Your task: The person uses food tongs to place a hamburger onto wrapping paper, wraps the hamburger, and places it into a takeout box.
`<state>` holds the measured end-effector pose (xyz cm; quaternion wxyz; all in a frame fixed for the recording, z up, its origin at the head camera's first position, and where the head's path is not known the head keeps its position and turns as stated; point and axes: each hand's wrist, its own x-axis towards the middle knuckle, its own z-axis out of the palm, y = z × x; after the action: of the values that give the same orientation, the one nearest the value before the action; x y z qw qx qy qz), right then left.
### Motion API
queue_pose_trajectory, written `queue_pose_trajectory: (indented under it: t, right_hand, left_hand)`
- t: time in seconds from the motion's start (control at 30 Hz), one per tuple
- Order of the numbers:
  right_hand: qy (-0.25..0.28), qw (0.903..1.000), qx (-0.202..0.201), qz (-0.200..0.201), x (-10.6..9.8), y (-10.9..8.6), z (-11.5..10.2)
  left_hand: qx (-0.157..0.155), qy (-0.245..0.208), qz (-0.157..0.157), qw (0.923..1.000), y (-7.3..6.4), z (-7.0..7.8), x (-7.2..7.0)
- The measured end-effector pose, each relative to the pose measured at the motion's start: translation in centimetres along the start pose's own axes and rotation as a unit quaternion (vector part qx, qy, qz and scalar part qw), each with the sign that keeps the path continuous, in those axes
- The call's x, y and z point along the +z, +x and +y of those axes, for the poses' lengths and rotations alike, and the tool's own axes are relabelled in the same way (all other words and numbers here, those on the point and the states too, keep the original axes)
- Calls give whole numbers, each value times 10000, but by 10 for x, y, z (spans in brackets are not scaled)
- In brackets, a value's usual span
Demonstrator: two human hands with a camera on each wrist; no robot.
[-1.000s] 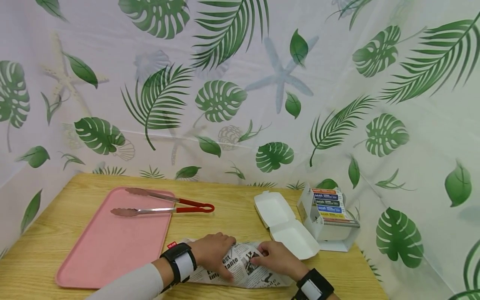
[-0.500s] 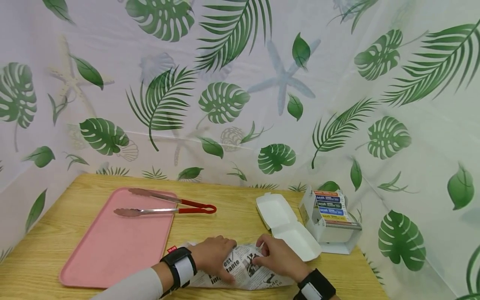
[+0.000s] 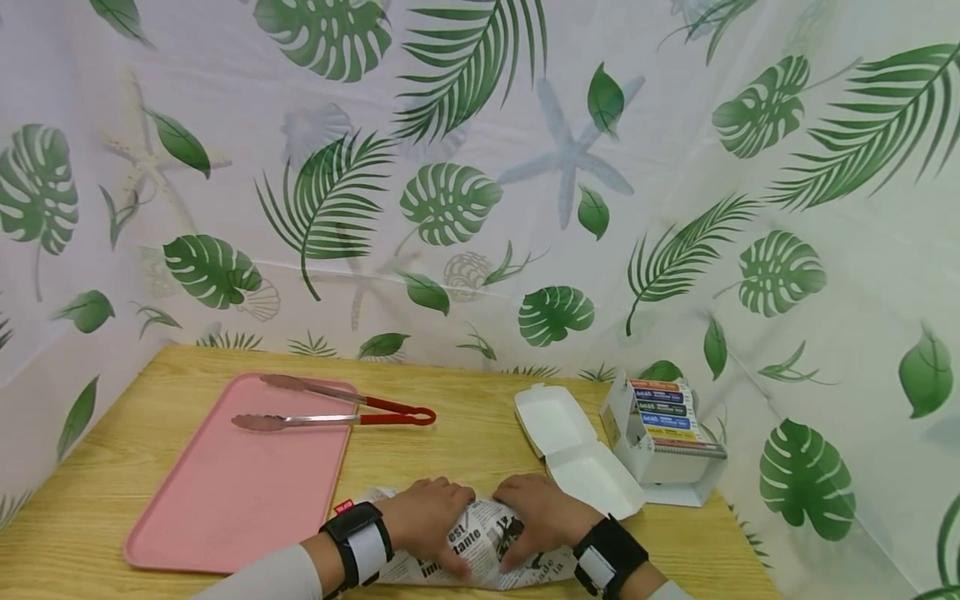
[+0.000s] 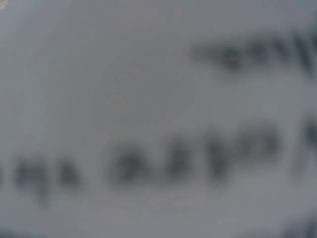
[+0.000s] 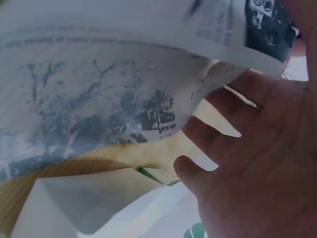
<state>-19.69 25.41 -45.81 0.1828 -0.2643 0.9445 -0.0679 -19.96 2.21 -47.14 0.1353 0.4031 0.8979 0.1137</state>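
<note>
Head view: find the newsprint wrap [image 3: 480, 537] on the wooden table [image 3: 465, 396], under and between left hand [image 3: 427, 521] and right hand [image 3: 551, 517]. Note left thumb and fingers straddling it; cannot tell gripping from resting. In the right wrist view, note right fingers spread wide, fairly straight, against paper. Judge it light, soft, easily creased or torn; better cradled broadly from both sides than pinched at loose edges.
</note>
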Motion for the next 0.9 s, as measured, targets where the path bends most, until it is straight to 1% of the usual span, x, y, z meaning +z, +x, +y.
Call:
queue_pose_trajectory:
  t: [0.07, 0.17, 0.33, 0.43, 0.53, 0.67, 0.73, 0.8, 0.9]
  right_hand:
    - [15, 9999, 97, -64, 1, 2, -2]
    - [-164, 9998, 109, -85, 1, 3, -5]
    - [-417, 9991, -84, -68, -2, 0, -7]
    - [-332, 9991, -242, -72, -4, -1, -6]
    - [-117, 9994, -292, -143, -5, 0, -4]
    - [200, 9995, -130, -207, -4, 2, -4]
    - [222, 9995, -60, -228, -3, 2, -5]
    - [202, 9995, -54, -235, -3, 1, -5]
    - [377, 9989, -89, -248, -4, -4, -4]
  left_hand:
    - [-14, 37, -24, 10000, 0, 1, 1]
    - [-41, 146, -34, 9999, 0, 2, 1]
    - [-26, 354, 16, 9994, 0, 3, 2]
    - [-64, 419, 28, 9991, 0, 3, 2]
    - [-124, 469, 4, 9988, -1, 3, 3]
    - [-153, 566, -6, 9983, -3, 6, 3]
    - [-148, 627, 3, 9979, -3, 7, 3]
    - [-147, 666, 1, 9977, -4, 8, 3]
    - [-117, 739, -1, 9972, -5, 9, 3]
